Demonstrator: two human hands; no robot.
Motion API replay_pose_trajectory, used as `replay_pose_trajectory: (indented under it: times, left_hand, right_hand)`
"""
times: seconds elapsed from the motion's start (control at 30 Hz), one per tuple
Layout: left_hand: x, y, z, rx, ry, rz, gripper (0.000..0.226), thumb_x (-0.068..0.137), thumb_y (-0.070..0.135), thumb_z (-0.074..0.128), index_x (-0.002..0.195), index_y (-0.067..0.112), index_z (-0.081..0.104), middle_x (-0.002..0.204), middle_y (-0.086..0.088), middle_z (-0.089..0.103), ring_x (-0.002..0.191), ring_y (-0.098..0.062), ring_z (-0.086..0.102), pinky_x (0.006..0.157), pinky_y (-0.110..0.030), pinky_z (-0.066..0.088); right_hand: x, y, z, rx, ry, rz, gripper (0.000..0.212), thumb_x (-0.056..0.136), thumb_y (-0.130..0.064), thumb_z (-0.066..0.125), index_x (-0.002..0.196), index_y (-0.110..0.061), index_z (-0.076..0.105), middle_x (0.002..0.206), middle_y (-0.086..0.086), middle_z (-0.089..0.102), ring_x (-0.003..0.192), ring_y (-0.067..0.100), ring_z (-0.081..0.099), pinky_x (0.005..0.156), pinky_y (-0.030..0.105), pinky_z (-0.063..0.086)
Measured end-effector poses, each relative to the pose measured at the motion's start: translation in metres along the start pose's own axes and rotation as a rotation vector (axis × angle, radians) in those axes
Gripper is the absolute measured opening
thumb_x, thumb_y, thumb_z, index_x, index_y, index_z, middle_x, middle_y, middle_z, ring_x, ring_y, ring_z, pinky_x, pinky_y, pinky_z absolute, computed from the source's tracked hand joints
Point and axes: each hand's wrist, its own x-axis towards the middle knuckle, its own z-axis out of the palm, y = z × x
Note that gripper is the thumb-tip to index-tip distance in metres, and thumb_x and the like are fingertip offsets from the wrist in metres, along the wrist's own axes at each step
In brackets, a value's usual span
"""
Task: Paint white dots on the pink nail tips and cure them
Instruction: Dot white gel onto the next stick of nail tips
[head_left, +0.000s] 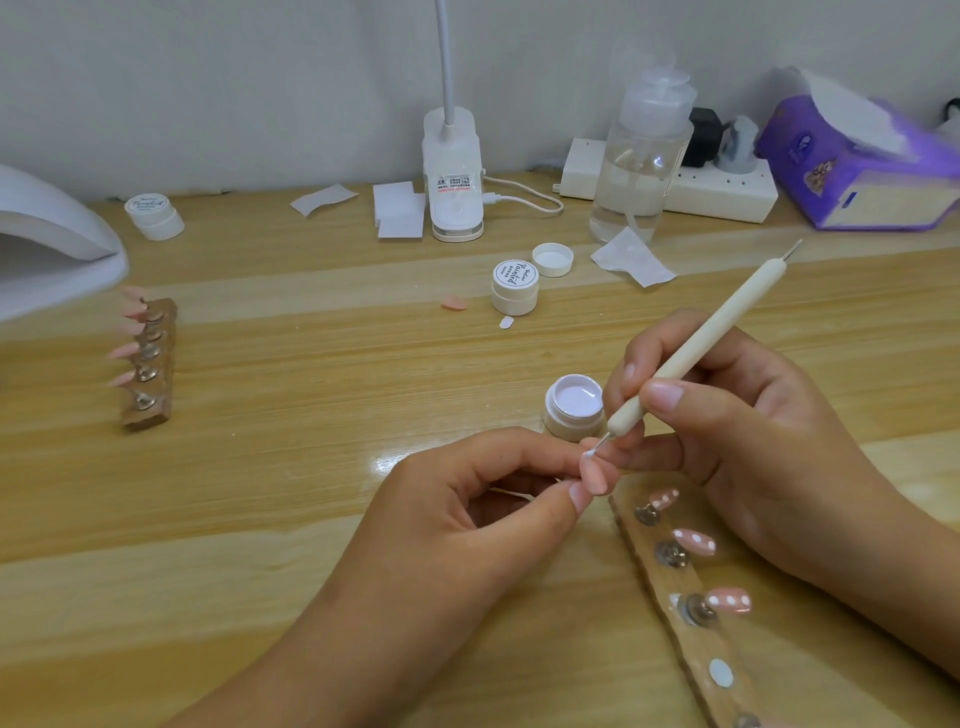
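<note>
My left hand pinching a pink tip, right hand gripping the dotter, its white end seemingly touching the tip

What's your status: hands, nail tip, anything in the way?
Left hand pinches pink nail tip. Right hand grips dotting tool, point at the tip. Open pot close behind.

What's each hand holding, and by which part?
The left hand pinches a pink nail tip by its near end, between thumb and forefinger. The right hand grips the dotting tool low on its shaft.
</note>
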Motion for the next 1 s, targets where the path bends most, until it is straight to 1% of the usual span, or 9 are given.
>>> replay_pose_trajectory:
  times: [0.13,0.2,0.33,0.4,0.5,0.63,0.7,0.83,1.0]
  left_hand:
    - [0.0002,0.0017,0.0003,0.001,0.001,0.005,0.006,0.079,0.024,0.074,0.084,0.024,0.077,0.089,0.006,0.076,0.084,-0.006,0.068,0.078,-0.019,0.052]
    - [0.0001,0.0019,0.0003,0.003,0.005,0.004,0.007,0.079,0.024,0.073,0.084,0.023,0.077,0.089,0.006,0.076,0.083,-0.007,0.068,0.076,-0.017,0.051]
    - [0.0002,0.0017,0.0004,0.010,0.002,0.003,0.005,0.080,0.023,0.074,0.085,0.022,0.076,0.090,0.006,0.076,0.085,-0.011,0.069,0.076,-0.018,0.051]
    - [0.0008,0.0018,0.0007,-0.004,0.003,-0.001,0.005,0.080,0.022,0.074,0.084,0.021,0.076,0.089,0.006,0.076,0.085,-0.010,0.069,0.077,-0.018,0.051]
    - [0.0011,0.0018,0.0009,-0.011,0.003,0.003,0.010,0.077,0.021,0.068,0.083,0.020,0.076,0.088,0.007,0.076,0.082,-0.005,0.068,0.075,-0.016,0.051]
    - [0.0006,0.0019,0.0009,-0.014,0.002,0.003,0.010,0.077,0.022,0.069,0.084,0.021,0.076,0.088,0.007,0.076,0.082,-0.004,0.068,0.075,-0.016,0.051]
    - [0.0004,0.0018,0.0009,-0.015,0.002,0.004,0.004,0.080,0.022,0.074,0.083,0.023,0.076,0.088,0.008,0.076,0.082,-0.004,0.068,0.076,-0.015,0.051]
    - [0.0000,-0.0002,0.0001,-0.013,0.001,0.004,0.011,0.076,0.023,0.069,0.083,0.025,0.077,0.090,0.008,0.076,0.083,-0.004,0.068,0.076,-0.015,0.050]
    - [-0.0002,-0.0002,0.0004,-0.014,0.000,-0.002,0.008,0.077,0.024,0.070,0.083,0.025,0.077,0.090,0.006,0.076,0.083,-0.005,0.068,0.075,-0.017,0.051]
  right_hand:
    - [0.0005,0.0001,0.0000,-0.005,0.001,-0.001,0.004,0.077,-0.022,0.064,0.078,-0.021,0.067,0.075,0.001,0.066,0.071,0.016,0.068,0.065,0.028,0.057]
    - [0.0005,0.0001,-0.0001,-0.010,-0.001,0.000,0.004,0.078,-0.022,0.064,0.079,-0.021,0.067,0.075,0.001,0.066,0.071,0.016,0.069,0.065,0.028,0.057]
    - [0.0002,0.0000,-0.0007,-0.006,0.001,0.006,0.004,0.078,-0.022,0.064,0.079,-0.020,0.067,0.076,0.001,0.066,0.071,0.017,0.069,0.065,0.028,0.057]
    - [0.0001,0.0000,-0.0007,-0.008,0.001,0.010,0.004,0.078,-0.022,0.064,0.079,-0.020,0.067,0.076,0.002,0.066,0.072,0.018,0.069,0.066,0.028,0.057]
    - [0.0001,0.0001,-0.0004,-0.008,0.003,0.003,0.004,0.077,-0.022,0.064,0.079,-0.020,0.067,0.076,0.001,0.067,0.072,0.016,0.069,0.065,0.027,0.057]
    - [0.0004,0.0002,-0.0005,-0.010,0.000,0.004,0.004,0.078,-0.022,0.064,0.080,-0.021,0.067,0.076,0.001,0.067,0.072,0.016,0.069,0.065,0.027,0.057]
    - [0.0003,0.0003,-0.0008,-0.010,0.000,0.005,0.004,0.078,-0.022,0.064,0.079,-0.021,0.067,0.076,0.001,0.067,0.072,0.016,0.069,0.065,0.027,0.057]
    - [0.0001,0.0002,-0.0011,-0.007,0.000,0.007,0.004,0.077,-0.022,0.064,0.079,-0.021,0.068,0.076,0.001,0.067,0.072,0.014,0.068,0.065,0.026,0.057]
    - [0.0004,0.0000,-0.0006,-0.009,0.004,0.007,0.004,0.077,-0.022,0.064,0.078,-0.021,0.068,0.076,0.000,0.066,0.072,0.013,0.067,0.066,0.026,0.057]
